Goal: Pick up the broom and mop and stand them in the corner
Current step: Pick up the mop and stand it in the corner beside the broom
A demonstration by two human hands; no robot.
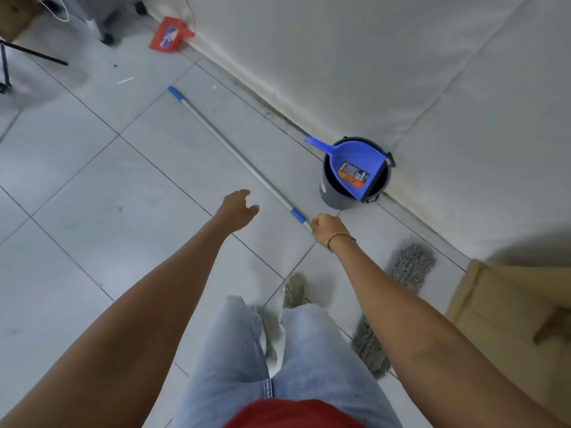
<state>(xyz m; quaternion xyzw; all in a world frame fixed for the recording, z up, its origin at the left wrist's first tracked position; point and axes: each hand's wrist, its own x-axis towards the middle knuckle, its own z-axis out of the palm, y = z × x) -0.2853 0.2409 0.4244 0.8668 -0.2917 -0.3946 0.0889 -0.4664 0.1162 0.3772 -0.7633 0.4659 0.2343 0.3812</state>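
A mop lies on the white tiled floor. Its silver handle [234, 152] with blue ends runs from the upper left down to my right hand. Its grey fluffy head [408, 267] lies low at the right, partly hidden behind my right forearm. My right hand [327, 227] is shut on the lower end of the handle, just past the blue sleeve [298, 215]. Fingers spread and holding nothing, my left hand [238, 210] hovers left of the handle. No broom is in view.
A dark bucket [340, 199] holding a blue dustpan [355, 165] stands against the white wall [401, 72]. A red dustpan [170, 34] lies at the far baseboard. A cardboard box [509, 304] sits at the right. Black stand legs [31, 52] and a wheeled unit occupy the upper left.
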